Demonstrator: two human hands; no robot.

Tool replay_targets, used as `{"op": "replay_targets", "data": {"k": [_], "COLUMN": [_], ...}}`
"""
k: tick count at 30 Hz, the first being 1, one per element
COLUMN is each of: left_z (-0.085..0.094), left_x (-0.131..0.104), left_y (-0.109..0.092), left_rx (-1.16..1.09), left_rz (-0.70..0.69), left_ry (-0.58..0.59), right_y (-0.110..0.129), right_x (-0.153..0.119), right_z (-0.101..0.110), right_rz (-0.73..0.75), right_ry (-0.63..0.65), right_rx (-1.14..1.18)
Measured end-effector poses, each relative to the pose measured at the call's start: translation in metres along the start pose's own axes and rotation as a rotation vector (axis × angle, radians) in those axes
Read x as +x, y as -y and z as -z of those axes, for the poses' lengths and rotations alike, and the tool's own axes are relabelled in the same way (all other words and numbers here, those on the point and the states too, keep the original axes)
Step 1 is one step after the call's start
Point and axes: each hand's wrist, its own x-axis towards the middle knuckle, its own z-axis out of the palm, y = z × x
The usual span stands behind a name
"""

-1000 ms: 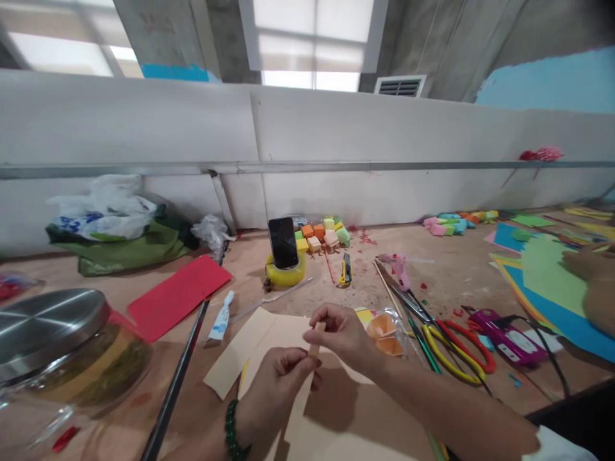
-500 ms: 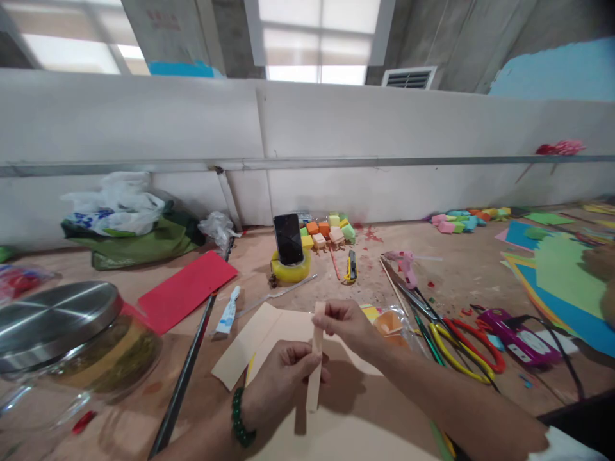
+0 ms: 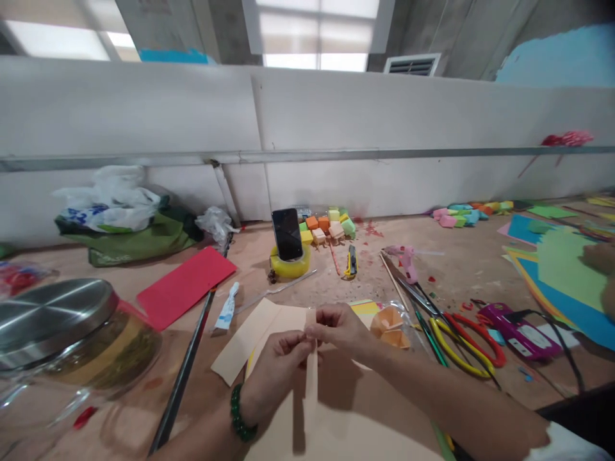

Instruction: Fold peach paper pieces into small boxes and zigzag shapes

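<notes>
A narrow peach paper strip (image 3: 312, 384) hangs between my two hands, over a large sheet of peach paper (image 3: 369, 416). My left hand (image 3: 283, 358), with a green bead bracelet at its wrist, pinches the strip near its upper part. Right beside it, my right hand (image 3: 336, 326) grips the strip's top end between thumb and fingers. The fingertips of both hands almost meet. More peach paper pieces (image 3: 245, 339) lie to the left of my left hand.
Scissors (image 3: 461, 346), a glue gun (image 3: 407, 264) and a purple device (image 3: 521, 333) are at right. A phone (image 3: 287, 234) leans on yellow tape (image 3: 289, 264). Left are a glass jar (image 3: 106, 358), red paper (image 3: 185, 288) and a black rod (image 3: 185, 371). Another person's hand (image 3: 600, 259) is far right.
My left hand has moved up along the strip, close to my right hand. More of the strip now hangs below the fingers. The view has tilted slightly.
</notes>
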Motion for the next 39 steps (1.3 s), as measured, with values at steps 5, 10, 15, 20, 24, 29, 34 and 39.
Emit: {"op": "replay_targets", "data": {"k": [5, 10, 15, 20, 24, 29, 34, 39], "left_z": [0.001, 0.0, -0.002, -0.003, -0.001, -0.001, 0.0, 0.003], "left_x": [-0.001, -0.003, -0.003, -0.004, -0.005, -0.003, -0.003, 0.0], "left_y": [0.003, 0.001, 0.001, -0.001, 0.001, -0.001, -0.001, 0.0], "left_rx": [0.214, 0.279, 0.277, 0.242, 0.253, 0.204, 0.042, -0.059], "left_rz": [-0.109, -0.138, -0.154, -0.187, -0.19, -0.133, 0.172, 0.186], "left_ry": [-0.062, -0.064, -0.062, -0.046, -0.083, -0.06, 0.172, 0.07], "right_y": [0.0, -0.003, -0.004, -0.005, -0.01, -0.009, 0.001, 0.003], "right_x": [0.0, 0.001, 0.001, 0.0, -0.003, -0.002, 0.008, 0.01], "right_z": [0.002, 0.001, 0.0, -0.005, -0.011, -0.007, 0.011, 0.017], "right_rz": [0.033, 0.022, 0.021, 0.048, 0.024, 0.067, 0.163, 0.226], "right_ry": [-0.05, -0.117, -0.159, -0.18, -0.088, -0.101, -0.325, -0.381], "right_rx": [-0.014, 0.011, 0.022, 0.027, 0.07, 0.032, -0.053, -0.009]}}
